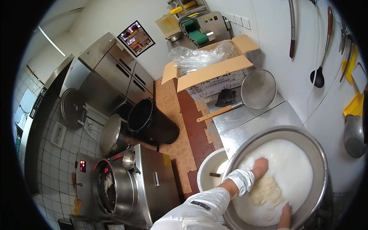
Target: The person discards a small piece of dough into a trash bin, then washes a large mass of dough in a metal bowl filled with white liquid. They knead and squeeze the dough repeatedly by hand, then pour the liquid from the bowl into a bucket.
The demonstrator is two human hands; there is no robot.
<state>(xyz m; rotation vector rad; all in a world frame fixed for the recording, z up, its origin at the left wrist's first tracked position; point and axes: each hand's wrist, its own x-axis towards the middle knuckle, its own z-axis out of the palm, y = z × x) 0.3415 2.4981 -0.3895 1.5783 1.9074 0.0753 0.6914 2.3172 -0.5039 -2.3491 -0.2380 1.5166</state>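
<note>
Before me stands a large round metal pot (pixel 322 155) filled with white milky liquid (pixel 293 166). A lumpy cream-coloured mass (pixel 267 191) breaks the liquid's surface between my hands. My left hand (pixel 261 166), below a bunched white sleeve, dips into the liquid at the mass's far edge, its fingers mostly hidden. At the near edge of the mass, my right hand (pixel 285 214) is also partly sunk, with the thumb side showing. Whether either hand grips anything under the surface cannot be seen.
A white bucket (pixel 202 172) adjoins the pot's left side. On the metal worktop (pixel 238 126) lie a long-handled strainer (pixel 258 89) and an open cardboard box (pixel 215 82). Farther left are a black bin (pixel 155 123) and a steel pot (pixel 123 189) on a cooker. Ladles (pixel 317 77) hang at right.
</note>
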